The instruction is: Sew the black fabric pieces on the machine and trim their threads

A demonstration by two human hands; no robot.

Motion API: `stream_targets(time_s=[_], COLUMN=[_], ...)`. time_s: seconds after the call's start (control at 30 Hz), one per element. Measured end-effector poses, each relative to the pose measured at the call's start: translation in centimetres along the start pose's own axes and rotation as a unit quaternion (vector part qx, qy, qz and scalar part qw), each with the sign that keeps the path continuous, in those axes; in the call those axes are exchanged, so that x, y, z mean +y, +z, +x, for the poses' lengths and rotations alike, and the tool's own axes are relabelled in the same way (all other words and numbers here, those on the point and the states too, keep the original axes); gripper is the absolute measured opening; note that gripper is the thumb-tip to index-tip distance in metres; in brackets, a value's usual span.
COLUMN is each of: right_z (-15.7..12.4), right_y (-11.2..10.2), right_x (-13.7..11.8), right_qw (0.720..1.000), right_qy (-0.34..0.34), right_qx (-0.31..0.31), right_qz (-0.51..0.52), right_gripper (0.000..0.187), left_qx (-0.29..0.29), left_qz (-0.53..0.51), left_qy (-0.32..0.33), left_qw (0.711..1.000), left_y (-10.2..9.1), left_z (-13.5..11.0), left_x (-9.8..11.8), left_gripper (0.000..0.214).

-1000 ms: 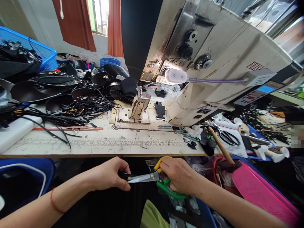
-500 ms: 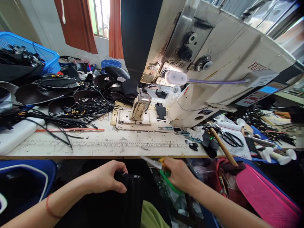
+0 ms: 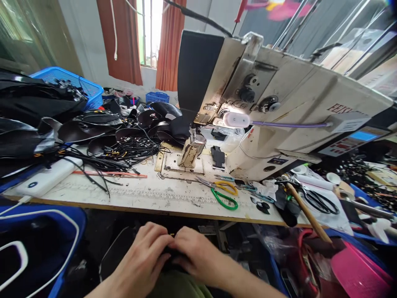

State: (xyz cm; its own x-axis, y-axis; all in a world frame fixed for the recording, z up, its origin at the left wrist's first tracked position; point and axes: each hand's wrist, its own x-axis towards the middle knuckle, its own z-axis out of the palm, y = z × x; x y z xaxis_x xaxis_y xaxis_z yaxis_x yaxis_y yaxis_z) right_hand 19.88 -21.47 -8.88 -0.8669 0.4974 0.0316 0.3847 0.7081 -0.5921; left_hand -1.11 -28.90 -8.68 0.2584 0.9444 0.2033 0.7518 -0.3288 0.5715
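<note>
My left hand and my right hand are close together in front of the table's edge, low over my lap. Both have their fingers closed on a black piece of material, which mostly merges with the dark background, so its outline is hard to make out. Scissors with one green and one yellow handle lie on the white sewing table, beyond my right hand. The post-bed sewing machine stands behind them, its post rising from the table.
Black straps and dark curved pieces heap up at the left, beside a white power bank. Small thread snips, a wooden-handled tool and black scissors lie at the right. A pink basket stands low right.
The green-and-yellow scissors have left my right hand and now lie on the table. My right hand has moved left to join my left hand at the black piece. The camera view has shifted.
</note>
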Motion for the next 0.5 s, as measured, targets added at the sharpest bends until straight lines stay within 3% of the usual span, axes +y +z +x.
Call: stream_targets(time_s=[0.07,0.1,0.17,0.23,0.3,0.33,0.4,0.5], right_z=[0.0,0.0,-0.1,0.0,0.2,0.4,0.9,1.8], right_y=[2.9,3.7,4.2,3.8,3.3,3.3,3.7,5.7], right_x=[-0.3,0.0,0.6,0.8,0.3,-0.1,-0.8,-0.8], right_qw=[1.000,1.000,0.999,0.997,0.995,0.994,0.988,0.969], right_qy=[0.008,0.019,0.022,-0.013,-0.034,-0.026,0.039,0.135], right_qx=[0.006,0.017,0.035,0.036,0.021,0.016,0.036,0.117], right_qz=[0.002,0.007,0.034,0.066,0.093,0.109,0.142,0.172], right_gripper=[0.011,0.007,0.007,0.011,0.013,0.013,0.015,0.012], left_qx=[0.113,0.115,0.021,-0.103,-0.162,-0.165,-0.139,-0.049], left_qz=[-0.019,-0.041,-0.157,-0.360,-0.543,-0.596,-0.635,-0.647], left_qy=[-0.103,-0.184,-0.350,-0.437,-0.444,-0.433,-0.418,-0.399], left_qw=[0.988,0.975,0.923,0.818,0.694,0.657,0.635,0.648], left_y=[-0.2,-0.5,-1.0,-1.1,-0.8,-0.5,0.3,2.1], left_z=[-1.6,-2.3,-3.1,-3.3,-3.1,-2.9,-2.8,-3.0], left_x=[-1.6,-2.6,-4.4,-5.5,-5.6,-5.3,-4.3,-3.1], left_gripper=[0.016,0.026,0.053,0.072,0.076,0.070,0.056,0.055])
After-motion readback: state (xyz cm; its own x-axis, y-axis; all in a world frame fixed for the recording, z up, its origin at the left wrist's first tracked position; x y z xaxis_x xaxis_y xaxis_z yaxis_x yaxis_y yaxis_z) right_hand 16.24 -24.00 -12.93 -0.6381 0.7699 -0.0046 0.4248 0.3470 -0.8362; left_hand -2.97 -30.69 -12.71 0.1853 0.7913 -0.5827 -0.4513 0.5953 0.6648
